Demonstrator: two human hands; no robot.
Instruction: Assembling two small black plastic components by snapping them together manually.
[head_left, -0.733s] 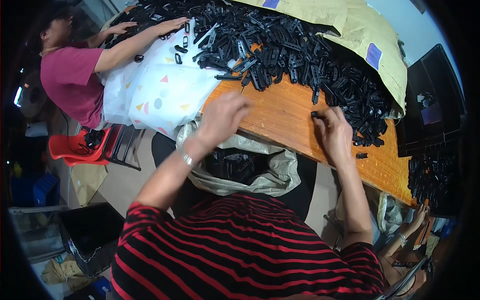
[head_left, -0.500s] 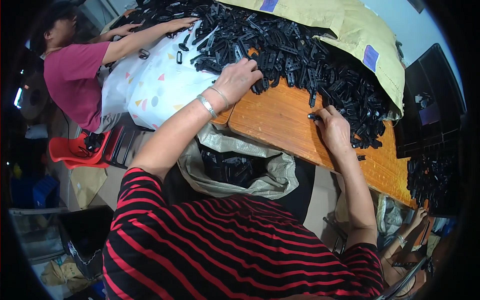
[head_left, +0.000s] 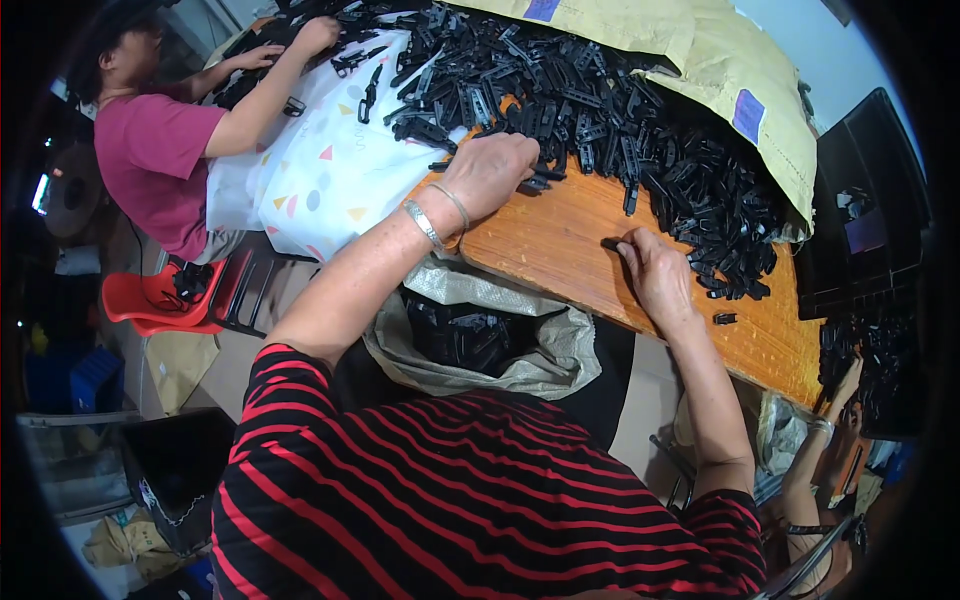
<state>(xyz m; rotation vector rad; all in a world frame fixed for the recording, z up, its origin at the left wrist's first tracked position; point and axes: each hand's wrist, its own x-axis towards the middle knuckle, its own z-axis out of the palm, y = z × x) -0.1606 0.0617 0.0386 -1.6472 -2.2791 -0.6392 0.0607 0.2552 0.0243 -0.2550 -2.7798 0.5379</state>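
At the near edge of a big heap of black plastic parts point(head_left: 560, 110), my left hand point(head_left: 490, 175) is curled, knuckles up. Its fingers close on a black plastic part point(head_left: 543, 178) that shows just past the fingertips; the rest is under the hand. On the bare brown wooden table point(head_left: 550, 235) to the right, my right hand point(head_left: 658, 272) pinches a small dark plastic part point(head_left: 611, 243) between thumb and fingers. One more short black part point(head_left: 724, 319) lies alone beside my right wrist.
Below the table edge, an open woven sack point(head_left: 560, 360) holds black parts. Yellowish paper sacks point(head_left: 720, 60) lie behind the heap. At left a co-worker in a maroon shirt point(head_left: 155, 150) reaches over a white patterned sheet point(head_left: 330, 170). Another person's arm point(head_left: 815, 450) shows at lower right.
My left hand has shifted slightly right and toward me at the heap's edge. My right hand has moved a little down and left with its part. The co-worker's near hand has drawn back left.
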